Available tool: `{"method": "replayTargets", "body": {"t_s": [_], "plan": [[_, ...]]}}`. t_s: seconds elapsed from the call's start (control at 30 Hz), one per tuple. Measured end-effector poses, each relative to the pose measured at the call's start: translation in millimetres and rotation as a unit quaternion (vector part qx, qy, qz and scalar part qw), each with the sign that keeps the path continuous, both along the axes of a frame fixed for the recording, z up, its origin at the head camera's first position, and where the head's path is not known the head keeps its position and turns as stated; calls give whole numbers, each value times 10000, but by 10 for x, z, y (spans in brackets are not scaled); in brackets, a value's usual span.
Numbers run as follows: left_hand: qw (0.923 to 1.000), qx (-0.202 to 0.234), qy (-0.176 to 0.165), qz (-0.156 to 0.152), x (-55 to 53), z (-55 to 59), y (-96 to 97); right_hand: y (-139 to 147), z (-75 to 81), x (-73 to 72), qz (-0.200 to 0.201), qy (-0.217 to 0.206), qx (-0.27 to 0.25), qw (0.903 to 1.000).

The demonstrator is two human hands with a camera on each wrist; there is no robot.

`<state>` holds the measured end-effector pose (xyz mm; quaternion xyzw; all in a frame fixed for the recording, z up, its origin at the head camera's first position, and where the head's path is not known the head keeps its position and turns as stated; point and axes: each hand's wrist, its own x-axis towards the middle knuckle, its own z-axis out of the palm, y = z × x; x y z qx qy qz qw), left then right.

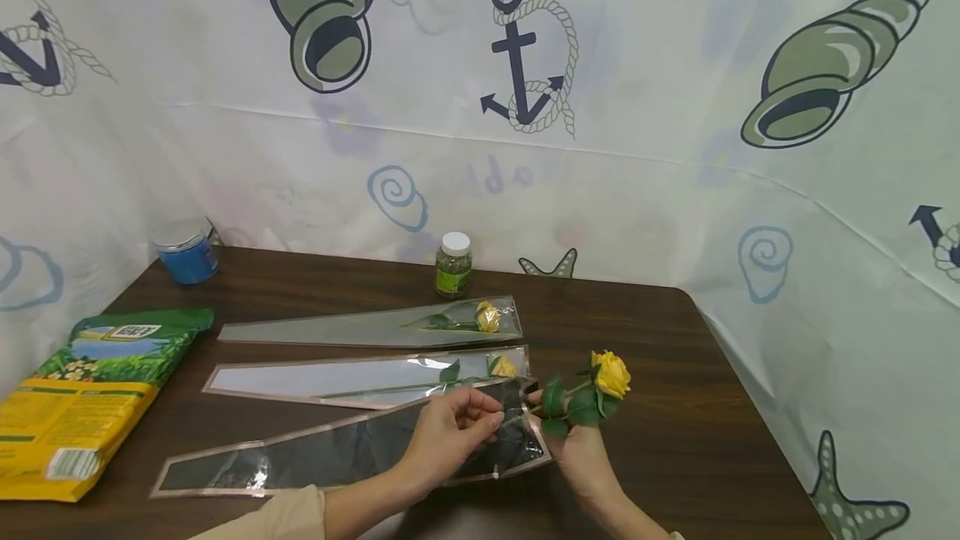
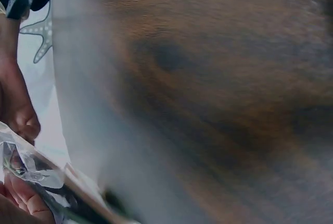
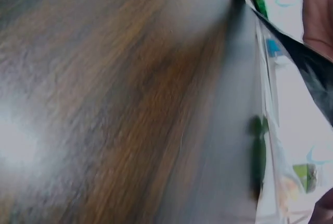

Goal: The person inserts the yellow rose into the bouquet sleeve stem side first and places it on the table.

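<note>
A black-backed flower sleeve with a clear front and pinkish edging slants across the near part of the table. My left hand lies over its wide end, thumb and fingertips pinching near the opening. Clear film bulges beside the left fingers in the left wrist view. At the mouth, my right hand holds a yellow rose by its leafy stem. The bloom is outside the sleeve, and the stem runs in under the film toward my left fingertips. The right fingers are partly hidden by leaves and sleeve.
Two more sleeves, a grey one and a white one, lie beyond, each containing a yellow rose. A yellow-green bag lies at left. A blue jar and a green-labelled bottle stand at the back of the brown table.
</note>
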<state>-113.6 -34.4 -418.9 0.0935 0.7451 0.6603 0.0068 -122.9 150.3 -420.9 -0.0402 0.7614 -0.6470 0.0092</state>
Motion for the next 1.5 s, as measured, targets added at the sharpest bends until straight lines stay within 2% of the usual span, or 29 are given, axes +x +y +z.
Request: {"method": "replayTargets", "body": {"t_s": [0.17, 0.3, 0.4, 0.57, 0.7, 1.03, 1.23, 1.33, 1.5], "plan": [[9997, 129, -188, 58, 19, -41, -28, 112, 44, 32, 82, -219, -425, 9988], [9998, 99, -166, 53, 21, -40, -41, 200, 90, 53, 53, -430, -445, 9981], [9999, 54, -116, 19, 19, -27, -39, 225, 116, 52, -132, -547, -462, 9973], [10000, 31, -22, -71, 8, 0, -23, 195, 139, 21, -552, -655, -820, 9929], [9999, 35, 83, -110, 4, 23, 0, 147, 150, 9, -653, -624, -838, 9924], [9997, 31, 258, -43, -3, 60, 33, 4, 105, 13, -475, -709, -347, 9957], [9998, -45, 192, -66, -1, 45, 10, 62, 76, 27, -254, -706, -1032, 9918], [9998, -91, 147, -56, 9, 33, -1, 134, 102, 17, -182, -996, -1266, 9868], [9998, -106, 115, -127, 19, 24, 9, 230, 130, -25, 185, -1402, -1551, 9777]]}}
